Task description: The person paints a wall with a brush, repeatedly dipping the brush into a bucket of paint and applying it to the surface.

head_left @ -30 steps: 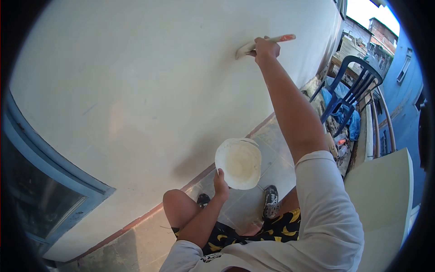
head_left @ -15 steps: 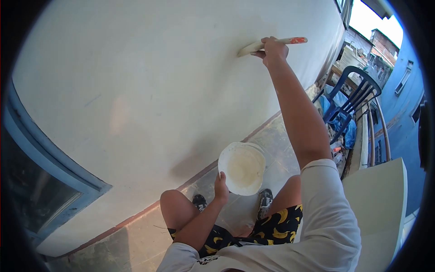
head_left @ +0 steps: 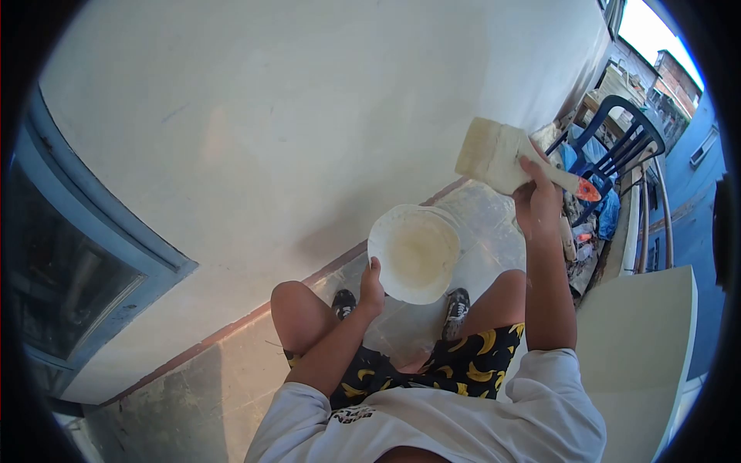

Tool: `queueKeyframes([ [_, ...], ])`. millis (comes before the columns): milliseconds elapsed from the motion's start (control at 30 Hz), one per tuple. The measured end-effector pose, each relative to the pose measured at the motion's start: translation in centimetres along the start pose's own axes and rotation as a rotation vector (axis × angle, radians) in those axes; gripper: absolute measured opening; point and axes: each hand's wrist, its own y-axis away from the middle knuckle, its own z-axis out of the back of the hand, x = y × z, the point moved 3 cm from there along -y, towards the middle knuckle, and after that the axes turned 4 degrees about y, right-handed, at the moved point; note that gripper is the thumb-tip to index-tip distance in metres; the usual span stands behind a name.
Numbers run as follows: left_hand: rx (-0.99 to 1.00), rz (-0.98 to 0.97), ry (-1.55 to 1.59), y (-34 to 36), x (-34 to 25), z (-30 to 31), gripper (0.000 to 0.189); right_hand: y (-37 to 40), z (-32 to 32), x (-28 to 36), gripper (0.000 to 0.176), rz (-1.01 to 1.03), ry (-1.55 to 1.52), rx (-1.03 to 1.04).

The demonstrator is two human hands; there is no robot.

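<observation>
My left hand [head_left: 372, 290] grips the near left rim of a round white bowl [head_left: 415, 255], its thumb over the edge. Pale, whitish material coats the inside of the bowl. In my right hand [head_left: 540, 193] is a wide paint brush [head_left: 502, 154] with pale bristles and a light handle ending in orange-red. The bristles point up and left, away from the white wall [head_left: 293, 100] and above and right of the bowl. Fingers of the right hand wrap round the base of the brush, partly hidden behind it.
A blue-framed window or door [head_left: 100, 231] is at the left. To the right stand a dark blue plastic chair [head_left: 617, 139], blue plastic bags [head_left: 607, 216], a railing [head_left: 664, 208] and a pale panel [head_left: 641, 339]. My legs and shoes flank the bowl.
My right hand has brought the brush off the wall, down and to the right, turning its broad side into view. The bowl has risen slightly in view with my left hand.
</observation>
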Motion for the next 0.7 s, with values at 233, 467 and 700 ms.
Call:
queueKeyframes([
  [233,-0.010,0.103,-0.077,1.3,-0.8,-0.3,0.064,10.8,9.5,-11.4,0.040,-0.487,-0.450,-0.341],
  [467,0.049,0.098,-0.138,2.6,0.1,-2.2,0.065,12.3,10.2,-9.2,0.043,-0.416,-0.331,-0.359],
  [700,0.005,0.004,-0.167,2.7,2.1,-1.7,0.062,12.5,9.8,-8.1,0.038,-0.159,0.453,-0.246],
])
